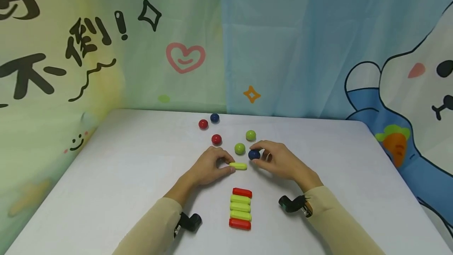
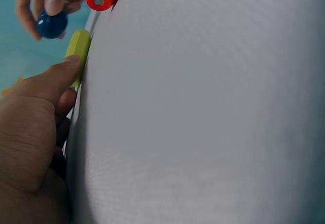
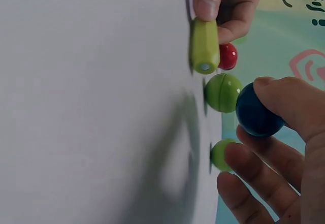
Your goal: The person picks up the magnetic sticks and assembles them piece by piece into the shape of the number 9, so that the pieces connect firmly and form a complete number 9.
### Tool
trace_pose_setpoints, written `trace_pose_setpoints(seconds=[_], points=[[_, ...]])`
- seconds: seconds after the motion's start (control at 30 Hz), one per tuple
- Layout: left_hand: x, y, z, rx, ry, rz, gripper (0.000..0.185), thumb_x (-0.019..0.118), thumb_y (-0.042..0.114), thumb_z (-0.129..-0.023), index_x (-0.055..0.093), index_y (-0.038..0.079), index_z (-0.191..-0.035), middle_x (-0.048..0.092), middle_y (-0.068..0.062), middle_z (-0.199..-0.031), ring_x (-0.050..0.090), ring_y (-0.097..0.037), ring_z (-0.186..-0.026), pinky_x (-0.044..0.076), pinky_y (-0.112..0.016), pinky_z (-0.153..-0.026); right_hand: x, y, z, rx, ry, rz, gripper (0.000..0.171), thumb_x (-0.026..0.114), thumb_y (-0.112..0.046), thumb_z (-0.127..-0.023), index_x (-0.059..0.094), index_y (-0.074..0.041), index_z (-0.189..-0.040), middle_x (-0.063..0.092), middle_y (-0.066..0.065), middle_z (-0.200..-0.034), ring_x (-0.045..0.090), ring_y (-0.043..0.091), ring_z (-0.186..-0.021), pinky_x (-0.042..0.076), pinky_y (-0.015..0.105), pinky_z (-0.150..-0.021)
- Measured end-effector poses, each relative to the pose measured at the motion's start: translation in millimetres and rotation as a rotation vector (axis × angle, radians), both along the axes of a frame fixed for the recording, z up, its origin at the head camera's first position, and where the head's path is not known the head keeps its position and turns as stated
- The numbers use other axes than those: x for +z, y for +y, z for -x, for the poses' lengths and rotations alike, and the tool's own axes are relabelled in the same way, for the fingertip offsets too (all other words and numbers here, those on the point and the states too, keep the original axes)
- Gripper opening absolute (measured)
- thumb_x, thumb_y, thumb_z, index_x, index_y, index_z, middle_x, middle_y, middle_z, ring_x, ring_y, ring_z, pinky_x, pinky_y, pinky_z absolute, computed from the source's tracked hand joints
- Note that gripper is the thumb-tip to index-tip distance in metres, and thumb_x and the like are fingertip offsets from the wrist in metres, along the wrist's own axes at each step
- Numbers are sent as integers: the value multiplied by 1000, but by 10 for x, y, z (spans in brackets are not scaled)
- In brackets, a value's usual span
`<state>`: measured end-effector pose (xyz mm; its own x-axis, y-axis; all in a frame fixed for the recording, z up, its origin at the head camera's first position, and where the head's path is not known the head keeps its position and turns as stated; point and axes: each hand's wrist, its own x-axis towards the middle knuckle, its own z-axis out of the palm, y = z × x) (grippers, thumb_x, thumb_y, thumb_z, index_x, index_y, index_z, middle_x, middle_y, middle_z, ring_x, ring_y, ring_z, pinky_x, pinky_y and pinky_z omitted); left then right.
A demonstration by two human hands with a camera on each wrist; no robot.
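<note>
Open table (image 1: 124,176): wide bare stretches left and right.
Ahead: scattered balls, nearest the green ball (image 1: 240,148).
Near edge: row of sticks (image 1: 240,208).

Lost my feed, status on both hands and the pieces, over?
Left hand pinching green stick flat on table. Right hand gripping blue ball. Green ball sits just behind the stick; nothing between stick and ball.
</note>
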<state>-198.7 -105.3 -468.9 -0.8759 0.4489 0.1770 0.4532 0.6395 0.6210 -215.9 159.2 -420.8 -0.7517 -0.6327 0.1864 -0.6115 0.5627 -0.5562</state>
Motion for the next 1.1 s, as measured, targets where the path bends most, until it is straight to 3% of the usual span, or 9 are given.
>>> trace_pose_setpoints(seconds=[0.33, 0.6, 0.83, 1.1], points=[[10, 14, -30, 37, -43, 12, 16, 71, 37, -83, 66, 31, -97, 57, 18, -89, 46, -5, -94, 41, -28, -87, -103, 55, -65, -18, -109, -31, 35, 69, -28, -86, 59, -20, -119, 61, -12, -104, 57, 12, -85, 50, 29, -72], [21, 39, -25, 47, -46, 0, 16, 73, 36, -82, 67, 32, -96, 57, 18, -89, 45, -5, -93, 41, -29, -87, -134, 65, -115, -29, -110, -47, 34, 70, -27, -85, 58, -24, -116, 62, -10, -96, 57, 10, -78, 48, 26, -67], [24, 55, -7, 48, -54, -16, 16, 72, 36, -82, 67, 32, -97, 57, 18, -88, 46, -5, -93, 41, -29, -87, -167, 42, -139, -75, -121, -77, 36, 71, -30, -85, 58, -26, -118, 60, -13, -97, 55, 11, -81, 48, 28, -71], [21, 45, -21, 59, -56, -13, 16, 72, 35, -83, 68, 31, -97, 56, 20, -86, 46, -6, -93, 41, -30, -87, -209, 12, -152, -70, -106, -53, 36, 70, -32, -85, 59, -26, -119, 60, -14, -96, 54, 11, -81, 47, 29, -71]])
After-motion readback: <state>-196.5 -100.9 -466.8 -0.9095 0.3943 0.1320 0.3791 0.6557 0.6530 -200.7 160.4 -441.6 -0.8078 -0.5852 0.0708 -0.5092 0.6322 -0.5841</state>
